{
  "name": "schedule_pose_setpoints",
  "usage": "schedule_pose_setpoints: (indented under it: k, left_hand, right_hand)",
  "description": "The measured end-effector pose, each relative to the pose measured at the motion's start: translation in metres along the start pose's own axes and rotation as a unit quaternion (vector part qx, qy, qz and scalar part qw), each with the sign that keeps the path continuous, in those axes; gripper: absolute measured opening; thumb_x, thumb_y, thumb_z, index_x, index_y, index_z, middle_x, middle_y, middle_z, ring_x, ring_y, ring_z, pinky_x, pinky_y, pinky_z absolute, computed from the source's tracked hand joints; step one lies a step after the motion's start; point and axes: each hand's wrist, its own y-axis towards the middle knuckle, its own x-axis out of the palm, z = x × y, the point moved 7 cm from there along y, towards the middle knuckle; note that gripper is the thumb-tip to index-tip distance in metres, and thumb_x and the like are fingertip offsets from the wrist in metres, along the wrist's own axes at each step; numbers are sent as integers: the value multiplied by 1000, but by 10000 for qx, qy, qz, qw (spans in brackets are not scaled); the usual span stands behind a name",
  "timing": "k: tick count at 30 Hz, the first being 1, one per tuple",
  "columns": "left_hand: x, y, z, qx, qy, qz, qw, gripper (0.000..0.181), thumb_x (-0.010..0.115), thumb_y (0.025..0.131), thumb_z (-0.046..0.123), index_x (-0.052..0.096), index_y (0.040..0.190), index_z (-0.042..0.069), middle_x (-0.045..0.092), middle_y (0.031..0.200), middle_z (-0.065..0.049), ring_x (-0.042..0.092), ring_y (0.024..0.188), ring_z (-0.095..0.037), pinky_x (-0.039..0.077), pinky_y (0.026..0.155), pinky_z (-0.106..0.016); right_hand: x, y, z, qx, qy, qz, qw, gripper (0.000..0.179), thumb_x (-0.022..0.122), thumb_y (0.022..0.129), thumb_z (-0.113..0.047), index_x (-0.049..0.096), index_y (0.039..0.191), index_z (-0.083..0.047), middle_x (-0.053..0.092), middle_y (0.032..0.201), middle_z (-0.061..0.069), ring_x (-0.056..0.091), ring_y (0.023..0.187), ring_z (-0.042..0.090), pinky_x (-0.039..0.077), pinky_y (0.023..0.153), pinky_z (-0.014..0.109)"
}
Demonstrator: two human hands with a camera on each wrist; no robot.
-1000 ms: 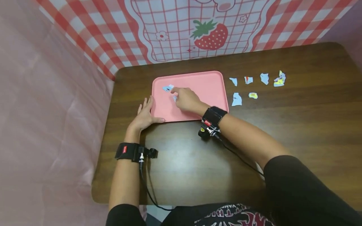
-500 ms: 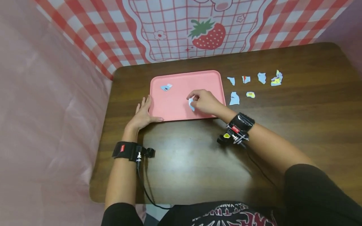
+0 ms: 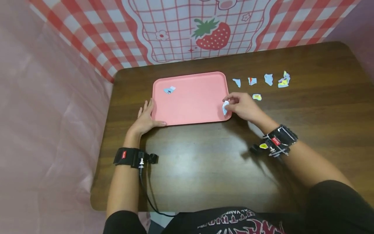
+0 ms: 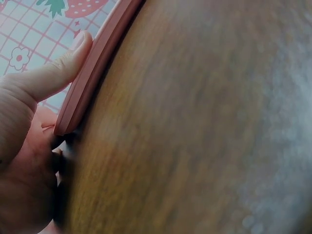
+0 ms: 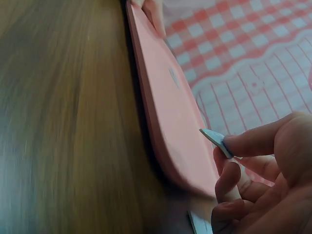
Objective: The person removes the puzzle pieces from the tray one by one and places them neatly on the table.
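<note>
My right hand (image 3: pixel 243 105) pinches a small light-blue puzzle piece (image 3: pixel 225 108) between thumb and fingers, over the right end of the pink tray (image 3: pixel 190 100). In the right wrist view the held piece (image 5: pixel 218 141) tilts up at the fingertips. My left hand (image 3: pixel 142 120) rests at the tray's near left corner, fingers along the left side and thumb on the front rim (image 4: pixel 80 92). Two joined pieces (image 3: pixel 169 90), blue and white, lie at the tray's upper left. Another piece (image 5: pixel 200 223) on the table shows below my right hand; the head view hides it.
Right of the tray, a row of pieces lies on the brown table (image 3: pixel 187 169): a pale blue one (image 3: pixel 237 83), a red-striped one (image 3: pixel 252 81), another pale blue one (image 3: pixel 268 79) and a yellow-purple cluster (image 3: pixel 284 80). A yellow piece (image 3: pixel 256 97) lies nearer.
My right hand has lifted a light-blue piece from the tray's left half and carried it rightward to the right rim. My left hand keeps its place at the corner.
</note>
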Motion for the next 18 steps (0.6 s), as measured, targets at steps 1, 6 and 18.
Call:
schedule_pose_setpoints:
  k: [1, 6, 18]
  left_hand:
    - [0, 0, 0, -16, -17, 5, 10000, 127, 87, 78, 38, -5, 162, 13, -8, 169, -3, -19, 152, -17, -14, 119, -47]
    - [3, 2, 1, 11, -50, -31, 10000, 128, 86, 78, 43, -6, 162, 15, -8, 169, -1, -20, 151, -16, -14, 119, -48]
    - [4, -1, -4, -96, -123, -19, 9999, 129, 85, 77, 46, -8, 162, 18, -10, 168, 1, -22, 151, -18, -12, 119, -54]
  right_hand:
    - [-6, -2, 3, 20, -50, 61, 10000, 27, 68, 91, -7, 68, 115, 4, 69, 87, 13, 58, 71, 10, 43, 61, 23]
    - [-41, -14, 24, 172, -215, 371, 9989, 27, 71, 91, -7, 68, 114, 6, 71, 89, 14, 59, 71, 4, 44, 62, 19]
    - [-101, -24, 69, 638, -625, 582, 9943, 29, 71, 92, -7, 66, 117, 8, 70, 82, 3, 57, 64, 6, 44, 56, 23]
